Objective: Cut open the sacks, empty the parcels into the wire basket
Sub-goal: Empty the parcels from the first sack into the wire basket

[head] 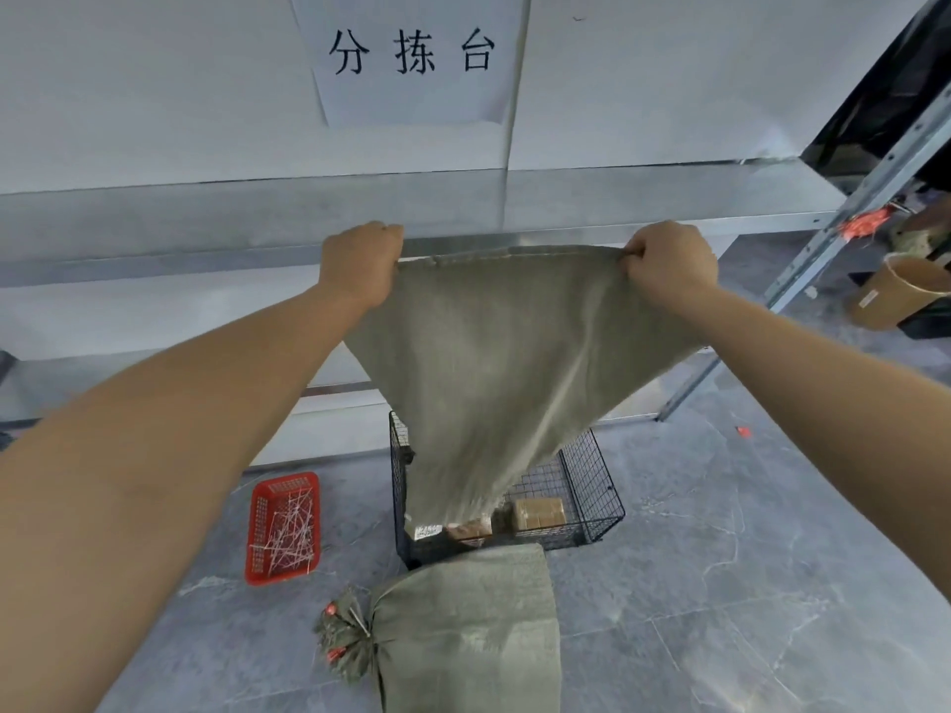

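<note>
**A:** Step in hand: emptying. The upended sack (pixel 489 362) is held high by its bottom seam. The left hand (pixel 360 265) is clamped on one corner and the right hand (pixel 669 265) on the other, fingers curled into the cloth. The mouth hangs down inside the wire basket (pixel 592 470).

**B:** Contents?

**A:** Brown parcels (pixel 539 513) lie on the basket floor, just beside the sack's mouth. The cloth hangs flat and slack. It's probably near empty, but I can't see inside.

**B:** What does doing it well call for?

**A:** My read is to hold the seam level and taut, with the mouth inside the basket walls. Shake short, straight up and down, so anything caught in a fold drops within the wire and not over the rim. Lift away only once the cloth hangs limp all the way down. The risk is the mouth dragging a parcel out on the way up, or swinging past the near wall.

**B:** What's left?

**A:** A second sack (pixel 463 635) lies on the floor just in front of the basket, full, with its neck bunched and tied with a red tie (pixel 333 607). It's not yet cut. The red tray (pixel 283 527) to the left of the basket holds thin pale strips, likely spent ties.
</note>
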Demonstrator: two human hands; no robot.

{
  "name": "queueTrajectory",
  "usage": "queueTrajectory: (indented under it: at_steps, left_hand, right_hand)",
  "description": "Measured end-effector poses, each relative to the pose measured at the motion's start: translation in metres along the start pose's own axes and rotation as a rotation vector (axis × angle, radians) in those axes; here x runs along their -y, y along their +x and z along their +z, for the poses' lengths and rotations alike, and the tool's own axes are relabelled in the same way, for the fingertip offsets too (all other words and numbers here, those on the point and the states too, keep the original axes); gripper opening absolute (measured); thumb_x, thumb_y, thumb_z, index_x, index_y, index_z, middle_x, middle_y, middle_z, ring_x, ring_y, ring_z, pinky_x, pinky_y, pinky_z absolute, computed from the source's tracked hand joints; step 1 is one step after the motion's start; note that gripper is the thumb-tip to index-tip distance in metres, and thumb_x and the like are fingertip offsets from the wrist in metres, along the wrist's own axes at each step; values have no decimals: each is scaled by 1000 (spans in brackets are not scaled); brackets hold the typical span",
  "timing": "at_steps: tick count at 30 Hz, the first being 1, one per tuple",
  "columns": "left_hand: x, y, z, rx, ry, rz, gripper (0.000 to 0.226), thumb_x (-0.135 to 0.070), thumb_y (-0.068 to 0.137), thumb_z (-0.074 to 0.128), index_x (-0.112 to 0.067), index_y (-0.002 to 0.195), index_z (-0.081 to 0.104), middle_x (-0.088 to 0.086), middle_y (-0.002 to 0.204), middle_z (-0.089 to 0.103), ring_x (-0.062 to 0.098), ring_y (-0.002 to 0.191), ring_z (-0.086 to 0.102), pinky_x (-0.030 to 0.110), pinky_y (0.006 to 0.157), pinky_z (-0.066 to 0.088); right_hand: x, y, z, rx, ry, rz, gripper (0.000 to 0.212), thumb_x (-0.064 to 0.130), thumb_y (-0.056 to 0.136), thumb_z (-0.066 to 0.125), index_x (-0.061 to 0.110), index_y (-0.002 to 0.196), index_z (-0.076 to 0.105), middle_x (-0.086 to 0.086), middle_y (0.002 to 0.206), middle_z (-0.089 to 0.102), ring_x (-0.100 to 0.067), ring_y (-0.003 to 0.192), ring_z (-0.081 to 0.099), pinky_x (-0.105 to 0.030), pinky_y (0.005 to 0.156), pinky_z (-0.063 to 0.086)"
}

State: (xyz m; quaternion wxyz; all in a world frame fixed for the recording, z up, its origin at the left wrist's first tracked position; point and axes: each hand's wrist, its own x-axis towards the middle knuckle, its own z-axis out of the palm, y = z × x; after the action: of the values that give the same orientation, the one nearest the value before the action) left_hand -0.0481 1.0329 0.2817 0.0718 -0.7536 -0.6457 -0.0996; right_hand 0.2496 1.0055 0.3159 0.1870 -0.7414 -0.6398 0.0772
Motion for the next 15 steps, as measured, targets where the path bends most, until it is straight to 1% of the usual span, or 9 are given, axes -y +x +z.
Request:
queueTrajectory:
  at_steps: [2, 4, 5, 7, 8, 10, 11, 13, 15]
  left_hand:
    - [1, -3, -6, -37, -26, -41, 4, 2, 87, 51, -2, 86, 52, 15, 84, 48, 32, 82, 55, 32, 64, 33]
    - [1, -5, -14, -41, -69, -64, 3, -1, 87, 51, -1, 89, 53, 20, 91, 53, 36, 88, 56, 36, 67, 37]
    - [1, -5, -17, 15, -68, -52, 9, -4, 86, 52, -1, 93, 55, 21, 97, 56, 37, 93, 56, 36, 70, 39]
    - [1, -9, -24, 156, -70, -27, 14, -9, 84, 57, -5, 98, 59, 19, 106, 60, 35, 101, 55, 36, 76, 41]
    - [3, -10, -27, 161, -96, -42, 16, -11, 84, 60, -7, 99, 60, 18, 108, 60, 34, 104, 54, 36, 79, 41]
    - [8, -9, -35, 116, -172, -85, 19, -15, 83, 64, -7, 101, 61, 17, 110, 61, 34, 107, 53, 38, 83, 42]
    - [9, -10, -37, 141, -174, -82, 21, -16, 83, 66, -7, 101, 61, 16, 111, 61, 33, 108, 53, 38, 84, 42]
    - [10, -16, -41, 213, -153, -68, 23, -19, 82, 68, -7, 101, 61, 15, 111, 61, 32, 108, 53, 38, 85, 43]
    - [11, -18, -44, 150, -204, -89, 22, -19, 82, 68, -6, 99, 61, 15, 109, 62, 32, 106, 54, 37, 83, 43]
  right_hand:
    - [5, 0, -4, 3, -13, -11, 29, 6, 85, 48, 9, 102, 70, -14, 110, 67, -34, 105, 58, -31, 74, 43]
    - [9, 1, -7, -49, 28, 11, 30, 5, 85, 47, 8, 104, 70, -14, 110, 67, -35, 104, 59, -30, 73, 42]
    - [11, 1, -8, -65, 39, 24, 31, 4, 85, 46, 7, 104, 69, -15, 110, 67, -35, 103, 59, -30, 73, 42]
    - [15, 0, -10, -36, 31, 44, 31, 3, 84, 46, 7, 104, 69, -15, 109, 67, -36, 101, 60, -29, 71, 42]
    - [16, 0, -11, -34, 26, 47, 30, 3, 84, 47, 7, 104, 69, -15, 109, 67, -36, 101, 60, -29, 70, 42]
    - [19, -1, -15, -77, 63, 61, 32, 3, 85, 46, 10, 106, 69, -12, 112, 66, -35, 104, 59, -29, 72, 41]
    - [20, -1, -17, -89, 72, 65, 32, 4, 85, 46, 11, 107, 68, -11, 114, 66, -34, 105, 59, -29, 74, 40]
    - [24, -4, -20, -57, 58, 62, 32, 4, 86, 46, 10, 108, 68, -12, 115, 65, -35, 106, 58, -30, 75, 41]
    - [25, -6, -25, -96, 69, 45, 33, 4, 86, 44, 10, 108, 67, -12, 116, 64, -34, 108, 57, -31, 76, 41]
